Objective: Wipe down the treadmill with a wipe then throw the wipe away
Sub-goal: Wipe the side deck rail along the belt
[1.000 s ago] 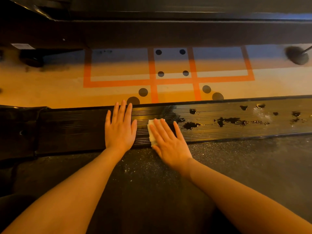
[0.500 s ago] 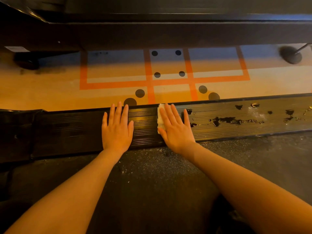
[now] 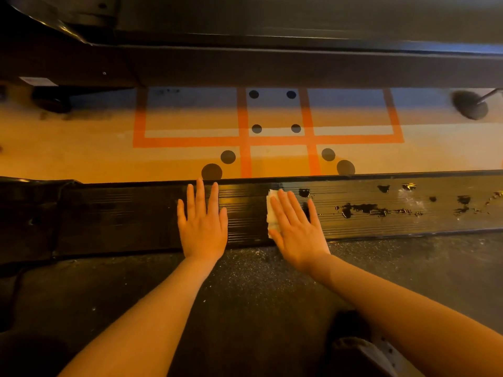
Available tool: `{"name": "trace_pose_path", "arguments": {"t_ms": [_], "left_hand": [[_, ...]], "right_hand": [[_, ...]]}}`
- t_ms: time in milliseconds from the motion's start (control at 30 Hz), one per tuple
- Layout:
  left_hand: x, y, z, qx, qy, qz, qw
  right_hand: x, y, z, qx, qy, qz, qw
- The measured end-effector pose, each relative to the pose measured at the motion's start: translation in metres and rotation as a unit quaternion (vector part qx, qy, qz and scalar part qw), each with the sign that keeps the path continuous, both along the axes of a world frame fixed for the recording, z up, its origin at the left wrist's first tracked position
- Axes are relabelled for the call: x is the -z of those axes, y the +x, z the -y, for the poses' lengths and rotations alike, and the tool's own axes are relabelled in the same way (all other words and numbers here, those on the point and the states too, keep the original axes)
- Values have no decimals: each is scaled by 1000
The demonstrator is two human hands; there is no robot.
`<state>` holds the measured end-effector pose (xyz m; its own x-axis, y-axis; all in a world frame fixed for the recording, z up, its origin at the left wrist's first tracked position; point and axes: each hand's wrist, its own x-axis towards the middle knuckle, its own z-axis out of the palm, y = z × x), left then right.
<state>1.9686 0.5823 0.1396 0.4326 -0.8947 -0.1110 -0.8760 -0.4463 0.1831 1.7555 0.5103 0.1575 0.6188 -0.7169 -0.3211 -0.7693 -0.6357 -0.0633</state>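
The wipe [image 3: 272,213], a small white folded piece, lies on the ribbed black side rail [image 3: 381,208] of the treadmill, right of the frame's centre. Its long axis runs up and down the frame, across the rail, one end toward the rail's far edge and the other toward the belt [image 3: 245,295]. Most of it is covered by the right hand [image 3: 295,229], which lies flat on top; only a strip shows along the hand's left side, past the thumb and first finger. The grip is no pinch: the right hand's fingers are straight and slightly spread, pressing the wipe down onto the rail. The left hand [image 3: 202,221] rests flat on the bare rail just left of the wipe, fingers straight, holding nothing, apart from it. To the right, along the rail, are dark ragged patches [image 3: 364,208]. Above the rail the floor [image 3: 68,148] shows orange lines [image 3: 245,142] and black dots [image 3: 228,157].
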Motion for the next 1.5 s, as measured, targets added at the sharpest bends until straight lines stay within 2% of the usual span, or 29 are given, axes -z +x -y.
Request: {"name": "trace_pose_path", "arguments": {"t_ms": [200, 400, 667, 933, 1300, 1500], "left_hand": [[1, 0, 0, -2, 14, 12, 1000], [6, -3, 0, -8, 7, 46, 999], [8, -2, 0, -10, 5, 55, 998], [2, -7, 2, -22, 13, 33, 999], [-3, -8, 4, -24, 22, 24, 999], [-7, -26, 10, -23, -11, -7, 1000]], "right_hand": [[-3, 9, 23, 11, 32, 7, 999], [11, 12, 25, 8, 1, 45, 999], [21, -10, -12, -118, -57, 57, 990], [19, -59, 2, -57, -72, 49, 995], [21, 9, -17, -86, -57, 64, 993], [21, -48, -4, -24, -66, 55, 996]]}}
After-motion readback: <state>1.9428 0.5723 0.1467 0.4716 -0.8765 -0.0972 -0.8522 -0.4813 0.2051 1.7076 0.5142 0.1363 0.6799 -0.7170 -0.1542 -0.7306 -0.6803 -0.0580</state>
